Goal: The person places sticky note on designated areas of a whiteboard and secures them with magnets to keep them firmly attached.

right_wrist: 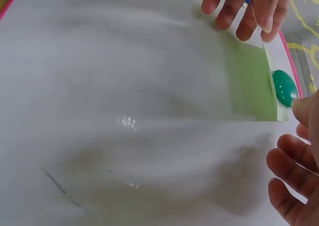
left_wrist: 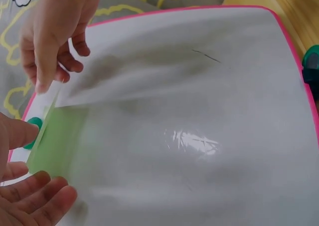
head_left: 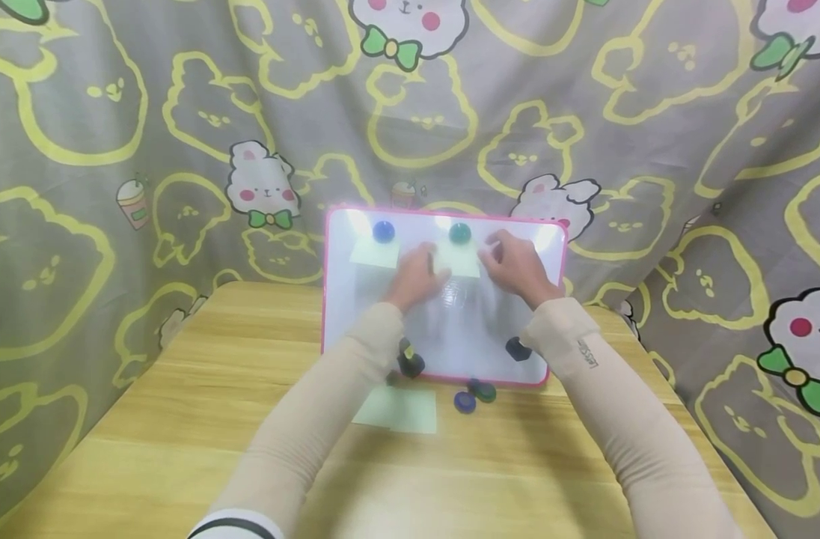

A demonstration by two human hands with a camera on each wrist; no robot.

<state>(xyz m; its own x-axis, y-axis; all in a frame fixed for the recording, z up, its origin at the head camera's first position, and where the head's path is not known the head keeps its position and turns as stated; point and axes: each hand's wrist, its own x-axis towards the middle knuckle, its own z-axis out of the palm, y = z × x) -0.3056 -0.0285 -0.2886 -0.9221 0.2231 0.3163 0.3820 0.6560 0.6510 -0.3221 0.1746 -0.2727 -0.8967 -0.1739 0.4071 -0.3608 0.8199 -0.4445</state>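
Left hand (head_left: 419, 277) and right hand (head_left: 516, 267) flank the pale note (head_left: 460, 263) under the green magnet (head_left: 460, 233), mid-frame, fingers loose, released!

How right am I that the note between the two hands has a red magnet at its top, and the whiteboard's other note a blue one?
Not red: the head view shows a green magnet at the top of that note; the other note does have a blue magnet.
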